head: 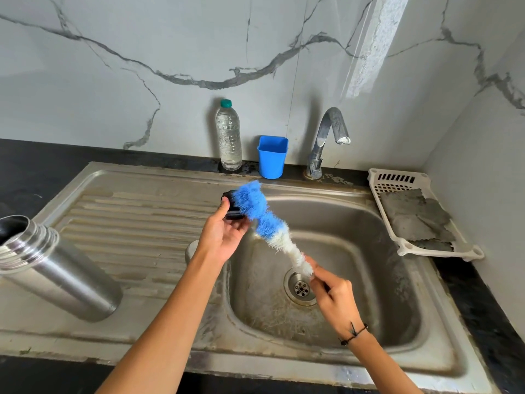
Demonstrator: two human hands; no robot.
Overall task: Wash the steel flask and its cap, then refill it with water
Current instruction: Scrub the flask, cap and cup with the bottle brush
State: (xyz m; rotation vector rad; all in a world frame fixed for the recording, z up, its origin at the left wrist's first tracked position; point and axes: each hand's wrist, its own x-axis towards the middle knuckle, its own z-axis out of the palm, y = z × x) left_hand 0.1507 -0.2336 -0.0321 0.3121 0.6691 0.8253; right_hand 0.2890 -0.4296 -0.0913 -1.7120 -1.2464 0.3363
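The steel flask [54, 265] stands uncapped on the ribbed drainboard at the far left, its mouth open toward me. My left hand [224, 234] holds the black flask cap [231, 207] over the left rim of the sink basin [369, 280]. My right hand [333, 298] grips the handle of a blue and white bottle brush [267, 223] above the drain. The brush's blue bristle end presses against the cap. The handle is hidden in my fist.
A steel tap [331, 135] stands behind the basin, with no water running. Next to it are a blue plastic cup [272, 157] and a clear water bottle [228, 136]. A white rack [409, 189] with grey cloths lies on the right counter.
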